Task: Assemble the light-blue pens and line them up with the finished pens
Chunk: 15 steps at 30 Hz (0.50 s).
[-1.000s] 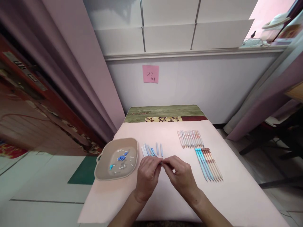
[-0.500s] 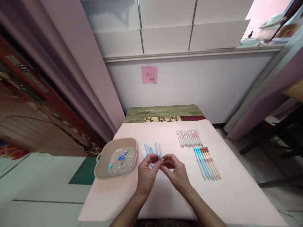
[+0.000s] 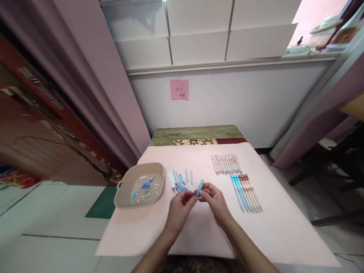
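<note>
Between the fingertips of my right hand (image 3: 215, 201) is a short blue pen barrel (image 3: 200, 185), tilted with its top end up and to the right. My left hand (image 3: 179, 208) is closed in a pinch at the barrel's lower end; the fingertips hide whatever small part may be there. Just beyond my hands lie loose blue pen parts (image 3: 179, 185), with thin white refills (image 3: 172, 181) at their left. Two pale blue tubes (image 3: 191, 176) lie side by side a little farther off.
A beige basin (image 3: 119, 197) at the left holds blue, white and grey small pieces. At the right are a row of clear pens (image 3: 226, 164) and a row of blue and brown-topped pens (image 3: 247, 193). Everything rests on a pink-covered table (image 3: 273, 235) against the wall.
The blue barrel has turned from end-on to lengthwise and now shows above my fingers. My hands have shifted slightly, and the view has moved a little.
</note>
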Each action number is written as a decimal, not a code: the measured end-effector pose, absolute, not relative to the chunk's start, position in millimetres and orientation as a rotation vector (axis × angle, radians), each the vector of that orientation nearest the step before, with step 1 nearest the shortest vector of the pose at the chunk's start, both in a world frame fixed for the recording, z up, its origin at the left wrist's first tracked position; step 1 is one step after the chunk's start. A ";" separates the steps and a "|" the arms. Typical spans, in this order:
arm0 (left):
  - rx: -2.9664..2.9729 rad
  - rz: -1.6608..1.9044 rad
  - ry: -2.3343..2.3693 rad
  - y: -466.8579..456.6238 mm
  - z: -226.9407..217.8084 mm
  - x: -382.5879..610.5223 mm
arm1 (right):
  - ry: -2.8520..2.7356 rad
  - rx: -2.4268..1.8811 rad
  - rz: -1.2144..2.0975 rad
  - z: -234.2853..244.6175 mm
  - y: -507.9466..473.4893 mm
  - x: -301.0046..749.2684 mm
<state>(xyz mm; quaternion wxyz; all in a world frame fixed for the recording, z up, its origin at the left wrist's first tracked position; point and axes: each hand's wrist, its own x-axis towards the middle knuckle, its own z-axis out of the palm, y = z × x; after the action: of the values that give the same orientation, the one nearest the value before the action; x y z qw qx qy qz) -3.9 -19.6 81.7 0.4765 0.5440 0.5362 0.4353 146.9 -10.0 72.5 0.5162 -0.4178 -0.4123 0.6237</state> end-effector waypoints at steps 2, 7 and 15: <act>1.342 1.065 1.317 -28.8 77.5 3.5 | -1.027 -1.033 1.462 67.4 -14.7 147.1; 1.491 1.086 1.392 -43.1 73.9 5.2 | -1.074 -1.066 1.431 53.1 -26.8 143.5; 1.697 0.963 1.543 -58.5 50.0 -9.5 | -1.199 -1.092 1.270 24.6 -23.9 128.6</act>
<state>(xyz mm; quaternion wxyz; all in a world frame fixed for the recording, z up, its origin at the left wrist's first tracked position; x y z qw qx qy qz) -9.5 -58.5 50.0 0.3212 0.6461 0.5873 0.3666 128.6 -23.9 24.6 0.5146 -0.4545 -0.4991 0.5287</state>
